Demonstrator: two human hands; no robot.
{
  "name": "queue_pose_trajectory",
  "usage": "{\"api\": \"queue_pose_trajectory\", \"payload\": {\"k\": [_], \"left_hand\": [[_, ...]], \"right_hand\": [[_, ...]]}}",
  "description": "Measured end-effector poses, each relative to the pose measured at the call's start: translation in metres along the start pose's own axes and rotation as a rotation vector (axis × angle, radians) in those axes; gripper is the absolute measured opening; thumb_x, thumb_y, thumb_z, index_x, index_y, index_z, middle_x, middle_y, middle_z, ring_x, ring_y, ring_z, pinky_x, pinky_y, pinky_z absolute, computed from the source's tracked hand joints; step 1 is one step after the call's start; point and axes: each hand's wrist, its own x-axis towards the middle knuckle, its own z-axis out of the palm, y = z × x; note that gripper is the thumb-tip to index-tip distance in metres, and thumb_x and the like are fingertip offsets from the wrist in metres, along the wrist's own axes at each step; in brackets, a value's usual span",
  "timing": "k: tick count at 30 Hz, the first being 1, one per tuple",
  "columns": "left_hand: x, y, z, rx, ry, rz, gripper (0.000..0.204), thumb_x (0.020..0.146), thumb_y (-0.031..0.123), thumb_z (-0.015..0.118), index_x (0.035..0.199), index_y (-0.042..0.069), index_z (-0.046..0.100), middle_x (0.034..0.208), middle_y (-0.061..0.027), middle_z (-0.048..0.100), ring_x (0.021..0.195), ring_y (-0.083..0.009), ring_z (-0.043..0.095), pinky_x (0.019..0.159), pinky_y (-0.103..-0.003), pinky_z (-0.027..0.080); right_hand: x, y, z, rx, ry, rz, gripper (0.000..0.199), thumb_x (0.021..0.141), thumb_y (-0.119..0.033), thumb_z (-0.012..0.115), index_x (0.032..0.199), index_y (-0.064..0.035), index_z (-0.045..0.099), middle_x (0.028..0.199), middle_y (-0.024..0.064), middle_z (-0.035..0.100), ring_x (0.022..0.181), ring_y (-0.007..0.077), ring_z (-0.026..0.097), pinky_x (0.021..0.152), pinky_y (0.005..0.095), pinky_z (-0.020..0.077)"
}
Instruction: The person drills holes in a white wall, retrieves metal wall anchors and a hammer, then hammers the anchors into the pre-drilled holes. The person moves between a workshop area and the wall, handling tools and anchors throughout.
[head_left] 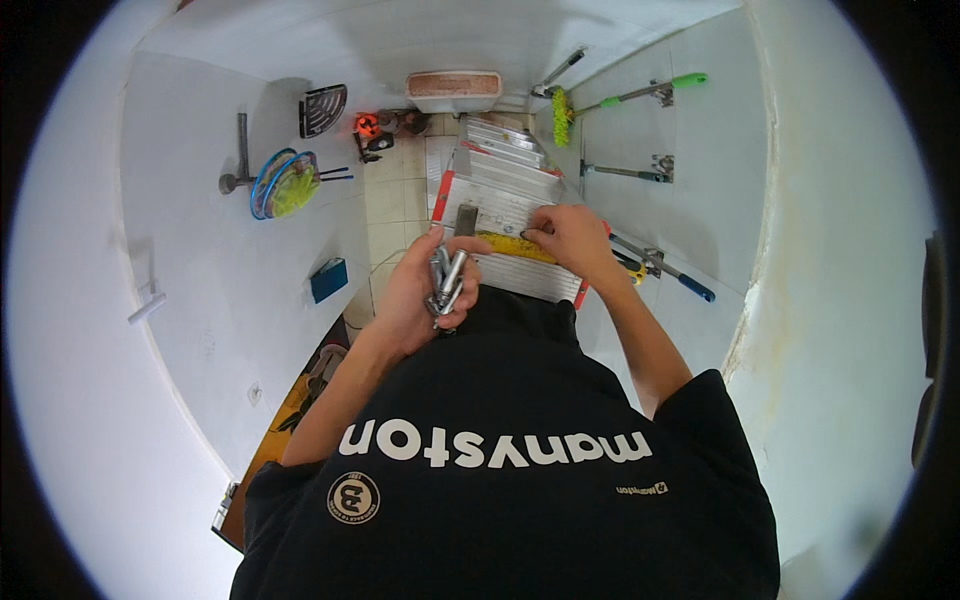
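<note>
My left hand (405, 305) is cupped with its fingers curled around several shiny metal expansion bolts (451, 282), which lie across the palm and fingers. On the ladder's top step, a hammer (516, 246) rests just beyond that hand, its grey head to the left and its yellow handle running right. My right hand (570, 236) is over the step beside the handle. Its thumb and fingertips are pinched together at a small dark bit, too small to name. Small loose pieces lie on the step near those fingertips.
The aluminium stepladder (515, 275) with red edges stands right in front of me. Tools with long handles, including a green one (640, 92), hang on the right wall. Blue-rimmed nets (290, 185) hang left. A white cistern (453, 103) and an orange-black tool (368, 127) are below.
</note>
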Motion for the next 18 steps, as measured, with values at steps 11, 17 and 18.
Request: {"api": "queue_pose_trajectory", "payload": {"k": [11,17,18], "left_hand": [[0.028,-0.017,0.024,0.088,0.245,0.131,0.028,0.108,0.038,0.052,0.115,0.011,0.058,0.086,-0.0066,0.07,0.066,-0.0126,0.064,0.04,-0.022,0.041],[0.054,-0.02,0.029,0.295,0.19,0.061,0.027,0.11,0.041,0.05,0.099,0.019,0.062,0.075,0.0012,0.062,0.058,-0.0105,0.059,0.046,-0.025,0.044],[0.054,-0.014,0.061,0.191,0.368,0.058,0.028,0.11,0.04,0.05,0.104,0.017,0.064,0.078,0.0014,0.064,0.058,-0.0111,0.059,0.044,-0.026,0.043]], "right_hand": [[-0.084,-0.109,-0.019,0.359,0.44,-0.249,0.031,0.085,-0.019,0.086,0.109,-0.0071,0.071,0.091,0.0068,0.066,0.077,0.0222,0.066,0.067,0.0354,0.0534],[-0.086,-0.089,-0.002,0.105,0.547,-0.3,0.037,0.098,-0.022,0.071,0.13,-0.0031,0.066,0.12,0.0181,0.071,0.106,0.0332,0.07,0.093,0.0433,0.0576],[-0.084,-0.09,-0.013,0.113,0.6,-0.255,0.038,0.098,-0.023,0.071,0.13,-0.002,0.067,0.116,0.0186,0.072,0.105,0.033,0.071,0.094,0.0412,0.0576]]}}
